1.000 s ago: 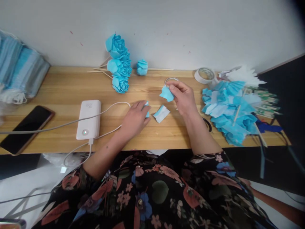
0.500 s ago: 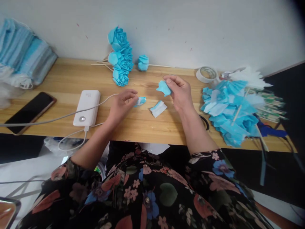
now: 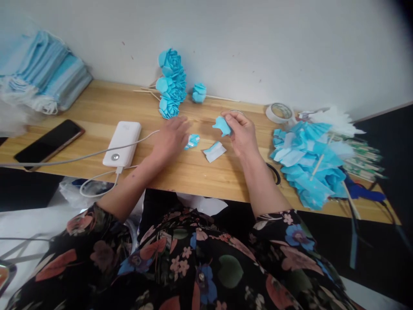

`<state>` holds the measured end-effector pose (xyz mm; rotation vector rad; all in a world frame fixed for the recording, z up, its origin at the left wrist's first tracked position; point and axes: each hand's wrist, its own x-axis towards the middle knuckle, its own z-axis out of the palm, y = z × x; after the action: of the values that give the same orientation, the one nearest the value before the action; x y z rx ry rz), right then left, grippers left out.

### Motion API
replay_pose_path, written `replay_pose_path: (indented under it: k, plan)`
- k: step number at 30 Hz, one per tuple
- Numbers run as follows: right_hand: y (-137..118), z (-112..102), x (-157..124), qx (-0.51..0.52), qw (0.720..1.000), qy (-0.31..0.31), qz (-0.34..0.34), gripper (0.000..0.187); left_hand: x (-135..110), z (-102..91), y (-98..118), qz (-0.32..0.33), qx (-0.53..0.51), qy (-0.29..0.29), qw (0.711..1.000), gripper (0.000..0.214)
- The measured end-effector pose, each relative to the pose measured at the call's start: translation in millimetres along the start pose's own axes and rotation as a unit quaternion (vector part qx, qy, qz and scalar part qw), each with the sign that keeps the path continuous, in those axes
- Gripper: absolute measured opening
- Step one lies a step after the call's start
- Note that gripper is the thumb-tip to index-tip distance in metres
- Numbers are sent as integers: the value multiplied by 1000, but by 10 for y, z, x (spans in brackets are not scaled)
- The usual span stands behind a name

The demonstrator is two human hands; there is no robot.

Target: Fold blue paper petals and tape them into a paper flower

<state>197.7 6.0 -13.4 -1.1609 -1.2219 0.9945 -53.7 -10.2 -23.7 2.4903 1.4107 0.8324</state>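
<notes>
My right hand [image 3: 241, 133] is closed, pinching a small blue folded piece [image 3: 222, 125] a little above the wooden table [image 3: 97, 107]. My left hand [image 3: 171, 138] lies on the table with its fingers curled over a small blue rolled piece [image 3: 193, 140]. A blue and white folded scrap [image 3: 214, 151] lies between the two hands. Several finished blue flowers on sticks [image 3: 171, 84] lie at the back by the wall, with one single blue flower [image 3: 199, 92] beside them.
A white power bank [image 3: 122, 137] with cables and a dark phone [image 3: 48, 138] lie at the left. A stack of blue face masks [image 3: 41, 73] sits far left. A tape roll [image 3: 279, 113] and a heap of blue cut pieces with sticks [image 3: 306, 159] fill the right.
My left hand has lowered from a raised pinch to rest over the blue rolled piece on the table. My right hand stays up with its blue piece. The view has shifted slightly.
</notes>
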Motion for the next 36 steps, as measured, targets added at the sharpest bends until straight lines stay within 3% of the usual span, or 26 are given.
replay_pose_path:
  k: [3, 6, 10, 17, 20, 23, 25, 27, 29, 36]
  plan:
    - [-11, 22, -14, 25, 999, 19, 11, 35, 12, 124, 199, 88, 6, -109, 990, 40]
    - [-1, 26, -13, 49, 998, 25, 14, 34, 3, 244, 282, 125, 9, -133, 983, 39]
    - [11, 12, -8, 42, 999, 17, 11, 33, -4, 232, 112, 80, 31, -112, 990, 40]
    - [-70, 30, -45, 47, 999, 0, 14, 33, 3, -28, -285, -31, 173, -81, 981, 35]
    - [-94, 38, -53, 43, 999, -6, 20, 34, 37, -97, -200, -58, 111, -48, 991, 38]
    - [-110, 42, -64, 41, 999, -8, 24, 40, 130, -120, 73, -47, -38, 44, 997, 41]
    - [-124, 42, -75, 34, 999, -8, 17, 47, 230, -112, 290, -77, -185, 44, 979, 45]
    - [-140, 38, -85, 13, 1000, -3, 1, 53, 347, -95, 479, -128, -328, -12, 936, 57]
    - [-149, 29, -90, -15, 1000, 4, -13, 58, 461, -79, 611, -170, -420, -30, 891, 57]
    - [-159, 11, -102, -102, 991, 59, -71, 54, 631, -26, 711, -249, -541, -34, 803, 46]
